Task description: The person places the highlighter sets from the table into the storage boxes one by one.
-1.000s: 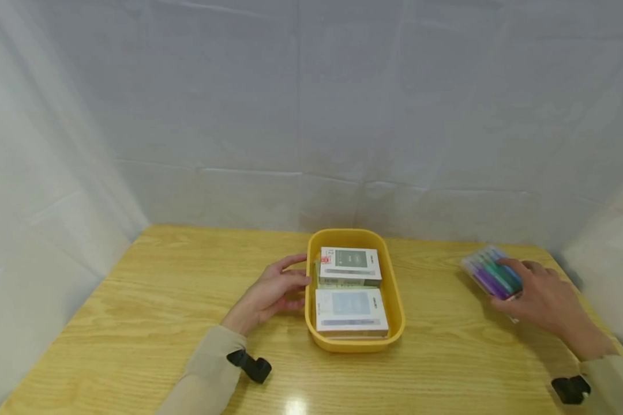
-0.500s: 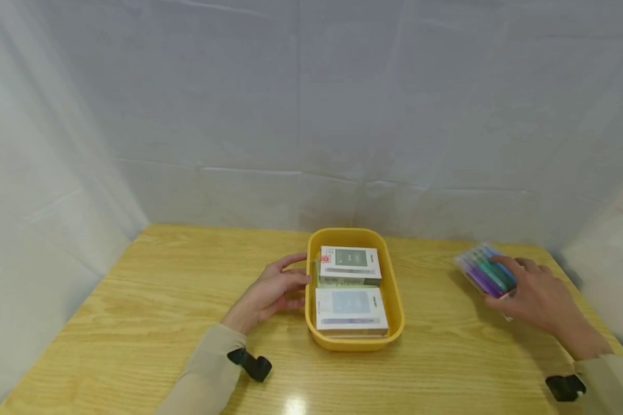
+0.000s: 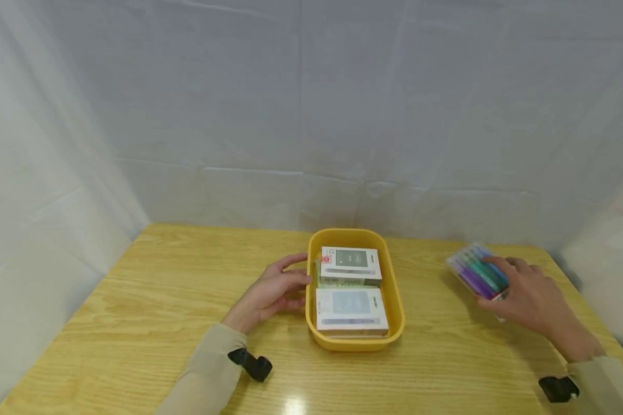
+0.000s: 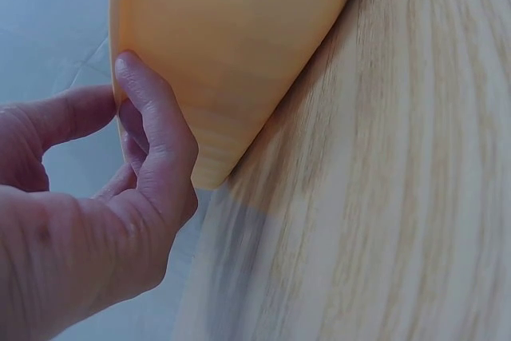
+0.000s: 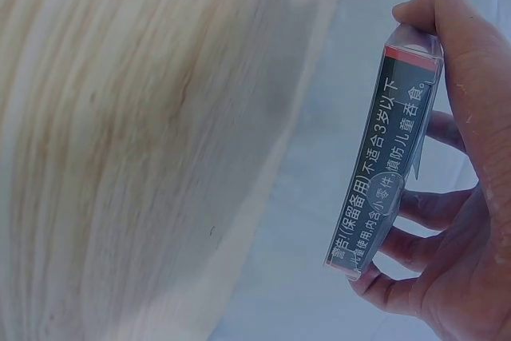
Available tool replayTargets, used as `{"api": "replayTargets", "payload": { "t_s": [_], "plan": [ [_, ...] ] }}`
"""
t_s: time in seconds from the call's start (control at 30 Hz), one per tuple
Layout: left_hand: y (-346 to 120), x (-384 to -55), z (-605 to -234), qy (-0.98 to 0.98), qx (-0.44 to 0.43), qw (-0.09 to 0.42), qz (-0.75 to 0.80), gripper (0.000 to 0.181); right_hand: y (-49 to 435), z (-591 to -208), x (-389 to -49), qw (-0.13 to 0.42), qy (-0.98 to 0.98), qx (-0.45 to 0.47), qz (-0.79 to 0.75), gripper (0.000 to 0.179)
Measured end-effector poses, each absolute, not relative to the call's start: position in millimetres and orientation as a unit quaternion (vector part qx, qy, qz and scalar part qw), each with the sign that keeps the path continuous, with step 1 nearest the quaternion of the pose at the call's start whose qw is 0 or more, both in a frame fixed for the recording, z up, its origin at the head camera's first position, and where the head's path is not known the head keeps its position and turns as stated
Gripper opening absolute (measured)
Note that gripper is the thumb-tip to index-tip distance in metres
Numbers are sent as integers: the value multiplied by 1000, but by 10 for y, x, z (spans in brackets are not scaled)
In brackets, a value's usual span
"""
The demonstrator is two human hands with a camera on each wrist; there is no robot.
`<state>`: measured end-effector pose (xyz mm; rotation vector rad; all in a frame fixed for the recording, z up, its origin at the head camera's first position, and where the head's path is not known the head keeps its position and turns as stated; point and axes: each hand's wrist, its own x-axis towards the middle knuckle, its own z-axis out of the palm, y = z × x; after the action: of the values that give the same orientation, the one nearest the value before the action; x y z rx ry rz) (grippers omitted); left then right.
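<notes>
A yellow plastic bin [image 3: 397, 305] stands mid-table with two white pen boxes inside, the farther box [image 3: 350, 262] and the nearer box [image 3: 350, 311]. My left hand [image 3: 272, 288] lies along the bin's left side, bent fingertips touching its rim and outer wall. In the left wrist view those fingers [image 4: 160, 125] rest against the wall [image 4: 231, 37]. Held over the table at the right is a clear pack of coloured markers [image 3: 475, 271], purple, green and blue, in my right hand [image 3: 529, 294]. The right wrist view shows the pack's dark printed edge [image 5: 379, 165] between thumb and fingers.
The wooden table [image 3: 176, 282] reaches back to a pale sheet [image 3: 239, 115] hung behind it. More pale sheeting [image 3: 26, 173] borders the left and right sides. Some greenish item [image 3: 337, 285] shows beneath the farther box in the bin.
My right hand has moved a little to the left with the marker pack. My left hand and the bin stay where they were.
</notes>
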<state>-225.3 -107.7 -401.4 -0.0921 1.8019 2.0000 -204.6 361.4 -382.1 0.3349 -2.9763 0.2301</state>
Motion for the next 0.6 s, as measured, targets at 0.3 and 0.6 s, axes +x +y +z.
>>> {"api": "replayTargets", "payload": {
  "t_s": [0.3,0.6],
  "plan": [
    [-1078,-2248,-4015,651,-31,222,726,62,3540,-3790,-2023,80,-987,119,76,84],
    [-1089,-2254,-4014,655,-27,223,722,62,3474,-3756,-1995,89,-986,123,72,84]
  ]
}}
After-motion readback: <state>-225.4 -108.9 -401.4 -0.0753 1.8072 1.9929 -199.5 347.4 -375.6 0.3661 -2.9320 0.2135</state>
